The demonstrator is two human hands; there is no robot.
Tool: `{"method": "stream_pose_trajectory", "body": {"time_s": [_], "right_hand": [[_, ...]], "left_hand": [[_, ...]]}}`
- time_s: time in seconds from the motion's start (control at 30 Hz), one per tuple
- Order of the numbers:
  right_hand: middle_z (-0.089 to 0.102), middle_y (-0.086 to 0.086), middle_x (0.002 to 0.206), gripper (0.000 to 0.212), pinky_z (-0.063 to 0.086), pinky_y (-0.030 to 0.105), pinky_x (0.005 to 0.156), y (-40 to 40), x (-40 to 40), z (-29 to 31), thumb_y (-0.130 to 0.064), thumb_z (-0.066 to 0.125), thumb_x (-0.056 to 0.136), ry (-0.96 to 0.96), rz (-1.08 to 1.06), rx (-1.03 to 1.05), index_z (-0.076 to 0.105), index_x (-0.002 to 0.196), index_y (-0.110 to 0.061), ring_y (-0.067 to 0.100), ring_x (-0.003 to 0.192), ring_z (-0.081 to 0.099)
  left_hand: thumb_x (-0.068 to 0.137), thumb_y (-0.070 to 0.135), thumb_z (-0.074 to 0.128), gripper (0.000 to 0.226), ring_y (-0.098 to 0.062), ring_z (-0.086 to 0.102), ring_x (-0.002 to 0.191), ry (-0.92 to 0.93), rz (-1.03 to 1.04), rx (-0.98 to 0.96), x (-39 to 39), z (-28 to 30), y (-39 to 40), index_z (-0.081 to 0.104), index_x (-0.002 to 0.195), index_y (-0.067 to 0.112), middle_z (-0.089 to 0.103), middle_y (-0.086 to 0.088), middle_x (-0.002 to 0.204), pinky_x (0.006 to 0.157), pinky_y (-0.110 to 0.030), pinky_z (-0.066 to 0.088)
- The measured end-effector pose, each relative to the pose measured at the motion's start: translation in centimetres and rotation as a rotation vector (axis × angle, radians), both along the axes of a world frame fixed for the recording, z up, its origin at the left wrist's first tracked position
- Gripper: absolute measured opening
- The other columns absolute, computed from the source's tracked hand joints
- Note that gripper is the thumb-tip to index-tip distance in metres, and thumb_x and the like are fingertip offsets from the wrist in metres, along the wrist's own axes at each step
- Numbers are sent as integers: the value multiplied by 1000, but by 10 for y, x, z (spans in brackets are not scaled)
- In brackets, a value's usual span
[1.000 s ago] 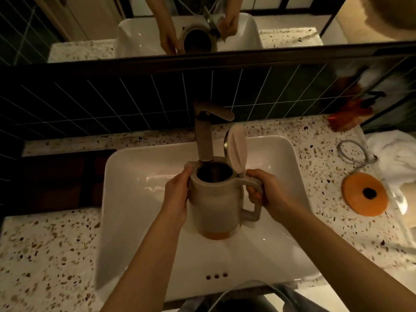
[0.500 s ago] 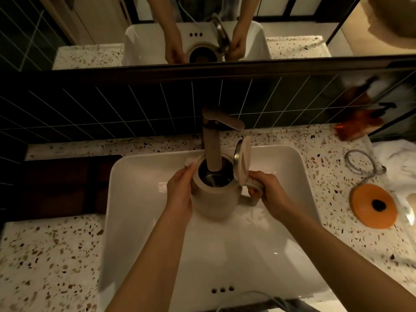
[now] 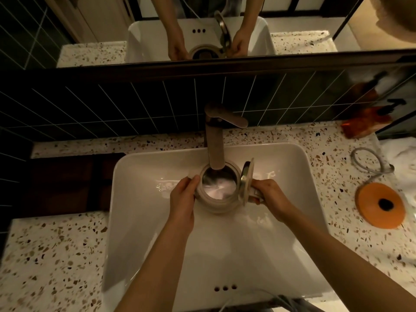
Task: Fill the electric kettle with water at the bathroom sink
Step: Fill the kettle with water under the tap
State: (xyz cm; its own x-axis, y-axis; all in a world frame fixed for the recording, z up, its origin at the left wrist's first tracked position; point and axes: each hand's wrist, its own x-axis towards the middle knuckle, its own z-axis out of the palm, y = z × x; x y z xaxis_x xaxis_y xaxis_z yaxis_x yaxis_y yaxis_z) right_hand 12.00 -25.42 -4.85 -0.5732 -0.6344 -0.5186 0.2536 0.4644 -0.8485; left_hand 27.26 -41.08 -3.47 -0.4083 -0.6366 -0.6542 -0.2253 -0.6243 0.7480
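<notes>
A beige electric kettle (image 3: 217,204) stands upright inside the white sink basin (image 3: 139,176), seen from above. Its hinged lid (image 3: 247,181) stands open on the right side. The faucet spout (image 3: 215,152) ends right over the kettle's mouth, and the steel inside looks pale and shiny, perhaps with water. My left hand (image 3: 182,199) grips the kettle's left wall. My right hand (image 3: 269,197) holds its handle, which is mostly hidden under my fingers.
The orange kettle base (image 3: 380,206) with its grey cord (image 3: 369,163) lies on the terrazzo counter (image 3: 51,251) to the right. An orange bottle (image 3: 364,124) stands at the back right. White towels (image 3: 403,154) sit at the right edge. A mirror (image 3: 94,23) hangs above dark tiles.
The kettle has gone down into the basin and further under the spout. My view has tilted to look straight down into its mouth, where the inside now shows pale.
</notes>
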Motion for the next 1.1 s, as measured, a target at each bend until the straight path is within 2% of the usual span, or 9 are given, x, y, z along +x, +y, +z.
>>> {"method": "stream_pose_trajectory", "body": {"time_s": [0.1, 0.17, 0.3, 0.47, 0.6, 0.73, 0.8, 1.0, 1.1], "right_hand": [[47, 40, 68, 67, 38, 35, 64, -2, -1, -2, -46, 50, 82, 37, -20, -8, 59, 78, 21, 29, 62, 45], [46, 30, 61, 61, 37, 32, 60, -3, -2, -4, -37, 48, 89, 48, -22, 7, 56, 69, 20, 27, 58, 42], [39, 13, 51, 56, 35, 26, 56, -6, -6, -6, -19, 45, 98, 98, -15, 53, 51, 43, -11, 15, 46, 36], [40, 18, 60, 44, 34, 20, 52, -7, -10, -8, -18, 45, 97, 94, -15, 58, 55, 59, 1, 22, 52, 34], [40, 19, 61, 42, 34, 16, 48, -8, -9, -8, -17, 44, 97, 96, -13, 62, 56, 61, 1, 24, 54, 33], [36, 17, 59, 40, 32, 16, 46, -10, -11, -8, -15, 45, 96, 91, -3, 78, 56, 61, 1, 18, 48, 31], [35, 17, 58, 39, 31, 19, 47, -11, -12, -9, -16, 46, 94, 89, -10, 86, 57, 61, 1, 17, 47, 31], [34, 13, 53, 40, 32, 29, 54, -12, -14, -10, -18, 46, 94, 93, -22, 109, 52, 58, -1, 17, 46, 31], [32, 10, 50, 37, 35, 21, 49, -15, -15, -7, -15, 46, 94, 82, -32, 108, 51, 59, -1, 14, 42, 32]], "left_hand": [[90, 22, 63, 10, -20, 62, 101, -22, -45, -16, 0, -2, -3, 70, 88, 15, 70, -7, 98, 96, -35, 46], [90, 26, 63, 23, -21, 62, 110, -50, -42, -4, 0, -4, -4, 70, 106, 11, 71, -8, 110, 102, -39, 46], [91, 34, 62, 38, -17, 58, 116, -66, 90, 24, -8, 6, -12, 64, 123, 14, 66, -4, 124, 105, -40, 44], [93, 29, 61, 38, -13, 50, 122, -88, -24, -502, -37, 29, -31, 57, 129, 21, 54, 0, 135, 92, -19, 43], [92, 23, 62, 46, -13, 36, 136, -27, -285, -1004, -68, 47, -36, 52, 136, 16, 38, -1, 149, 109, -18, 31], [86, 23, 66, 63, -24, 16, 148, -143, -673, -1408, -101, 53, -41, 43, 145, 21, 34, -2, 156, 120, -43, 13], [83, 26, 67, 66, -28, 14, 149, -215, -762, -1610, -114, 52, -46, 43, 144, 21, 35, -5, 156, 120, -50, 2], [88, 40, 62, 54, -26, 25, 146, -273, -847, -1651, -139, 43, -49, 53, 138, 22, 47, -4, 149, 118, -50, -2], [86, 39, 64, 45, -26, 30, 144, -205, -755, -1597, -142, 38, -49, 64, 127, 20, 57, -4, 140, 117, -49, -1]]}}
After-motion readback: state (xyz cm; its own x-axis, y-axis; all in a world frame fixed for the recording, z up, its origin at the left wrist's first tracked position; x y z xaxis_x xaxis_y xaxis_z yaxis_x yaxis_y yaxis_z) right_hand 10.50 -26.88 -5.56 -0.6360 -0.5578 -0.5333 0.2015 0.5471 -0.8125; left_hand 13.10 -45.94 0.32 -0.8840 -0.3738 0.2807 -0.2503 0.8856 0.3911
